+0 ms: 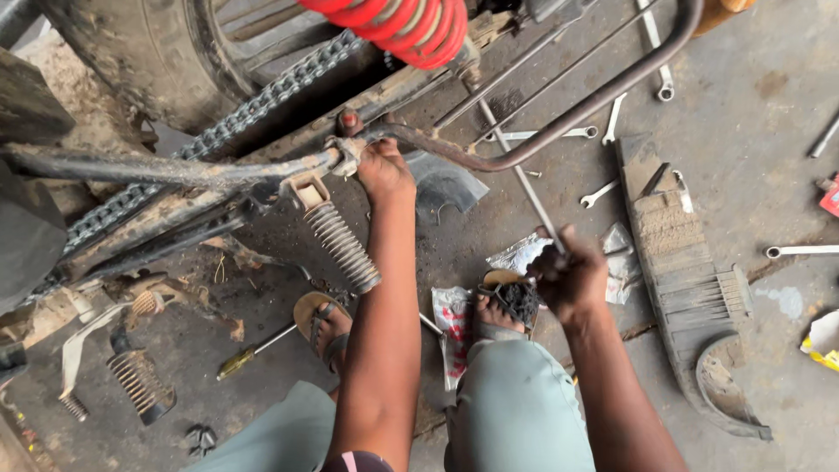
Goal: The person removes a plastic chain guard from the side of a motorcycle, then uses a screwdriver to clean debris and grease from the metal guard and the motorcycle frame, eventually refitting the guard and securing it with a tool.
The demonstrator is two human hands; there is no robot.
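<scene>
The right hand (570,278) closes its grip around a thin, straight grey metal rod (516,166), long axis slanting up-left toward the red coil spring (398,26). The left hand (383,168) clasps the curved rusty steel tube (559,122) of the motorcycle frame, above the gritty concrete floor (760,105)

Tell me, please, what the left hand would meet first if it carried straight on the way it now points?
The left hand already touches the curved metal tube at its joint; pushed further, it would probably meet the chain, though depth is unclear.
</scene>
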